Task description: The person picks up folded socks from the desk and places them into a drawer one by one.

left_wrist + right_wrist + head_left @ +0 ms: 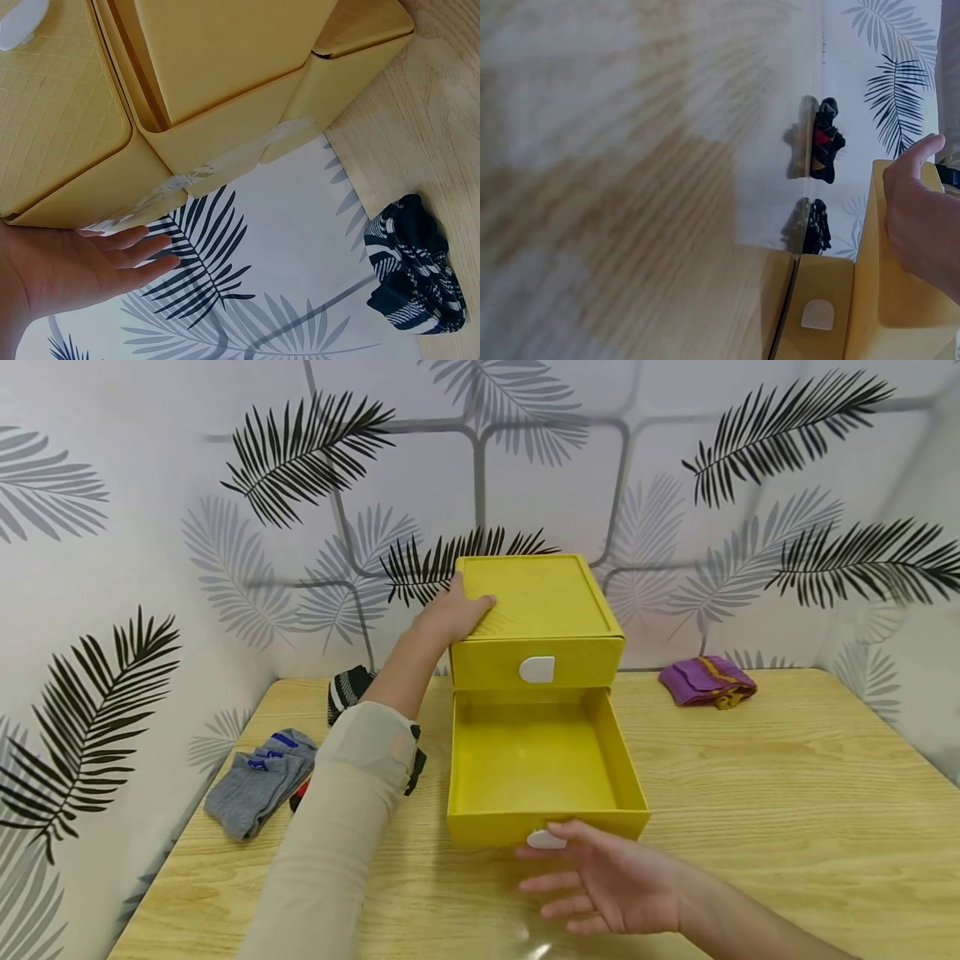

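The left arm [337,827] extends forward, the right fingers [553,882] loosely spread.

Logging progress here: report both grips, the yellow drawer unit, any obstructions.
Left grip on yellow drawer unit, left side. Right grip at white handle. Lower drawer pulled out, upper drawer closed. Gray socks off left, clear of drawer.

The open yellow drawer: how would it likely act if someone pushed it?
The open yellow drawer shows nothing inside, so it would probably feel light. Its straight, thin walls suggest it is fairly stiff, perhaps flexing slightly under pressure. Being boxy, it would likely slide rather than roll.
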### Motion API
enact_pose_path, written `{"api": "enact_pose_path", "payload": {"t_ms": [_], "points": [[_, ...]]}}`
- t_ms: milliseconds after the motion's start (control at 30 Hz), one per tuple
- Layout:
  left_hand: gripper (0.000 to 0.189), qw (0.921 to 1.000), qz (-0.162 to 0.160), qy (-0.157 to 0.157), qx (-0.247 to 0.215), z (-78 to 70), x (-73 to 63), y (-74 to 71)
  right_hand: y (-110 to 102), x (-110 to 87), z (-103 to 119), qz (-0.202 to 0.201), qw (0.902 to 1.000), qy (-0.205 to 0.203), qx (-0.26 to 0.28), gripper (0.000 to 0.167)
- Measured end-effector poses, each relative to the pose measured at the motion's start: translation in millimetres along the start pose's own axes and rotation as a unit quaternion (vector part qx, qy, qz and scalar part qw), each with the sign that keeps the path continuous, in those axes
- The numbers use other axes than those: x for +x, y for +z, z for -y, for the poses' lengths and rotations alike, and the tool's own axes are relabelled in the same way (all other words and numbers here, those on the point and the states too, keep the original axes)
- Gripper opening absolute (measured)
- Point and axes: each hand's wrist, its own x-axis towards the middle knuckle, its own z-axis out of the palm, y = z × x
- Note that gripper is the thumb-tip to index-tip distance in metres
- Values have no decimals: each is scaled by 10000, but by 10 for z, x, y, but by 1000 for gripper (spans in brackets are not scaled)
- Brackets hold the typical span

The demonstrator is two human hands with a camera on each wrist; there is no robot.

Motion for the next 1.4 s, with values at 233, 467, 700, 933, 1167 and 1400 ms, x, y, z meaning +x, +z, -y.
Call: {"api": "enact_pose_path", "payload": {"t_ms": [233, 467, 700, 933, 1167, 1400], "points": [[78, 10000, 25, -13, 14, -3, -3, -18, 3, 18, -107, -60, 9999, 95, -126, 52], [78, 10000, 12, 2, 51, -3, 3, -8, -61, 50, -176, -111, 9997, 105, -193, 52], [78, 10000, 0, 33, 45, -4, 18, -6, -101, 50, -158, -177, 9990, 131, -382, 50], [79, 9999, -4, -3, 105, 7, 49, 4, -110, 19, -90, -69, 9993, 169, -335, 50], [78, 9999, 21, -82, 108, 11, 32, -5, -136, 22, -11, 11, 9997, 78, -226, 50], [78, 10000, 13, -18, 41, 11, 18, 0, -167, 34, 28, 19, 9999, -22, -150, 47]]}}
